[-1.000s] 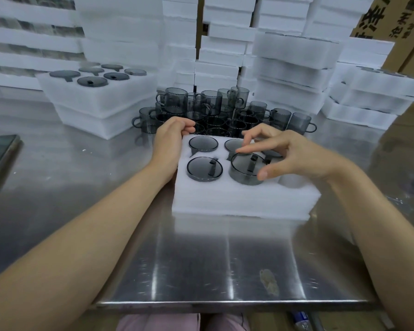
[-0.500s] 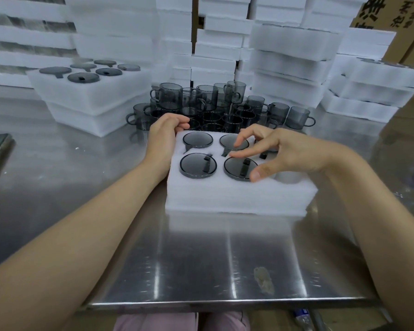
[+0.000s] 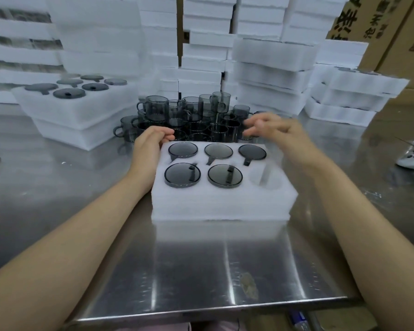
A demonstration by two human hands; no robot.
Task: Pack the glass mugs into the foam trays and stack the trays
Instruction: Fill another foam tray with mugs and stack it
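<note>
**Five mugs seated, one pocket open**

A white foam tray sits on the steel table directly in front of the person. Five grey glass mugs are seated in it upside down: three across the far row and two in the near row, their handles lying in the cut slots. The near-right pocket shows only bare foam.

The left hand grips the tray's far-left corner, with the fingers curled over the far edge. The right hand hovers beyond the tray's far-right corner, just above the loose mugs clustered behind the tray. Its fingers are spread and loosely bent. The hand is motion-blurred, and nothing can be seen in its grasp.

To the left, two filled trays stand stacked, with the bases of their mugs showing on top. Tall stacks of foam trays line the back of the table and its right side, and cardboard boxes stand at the upper right.
</note>
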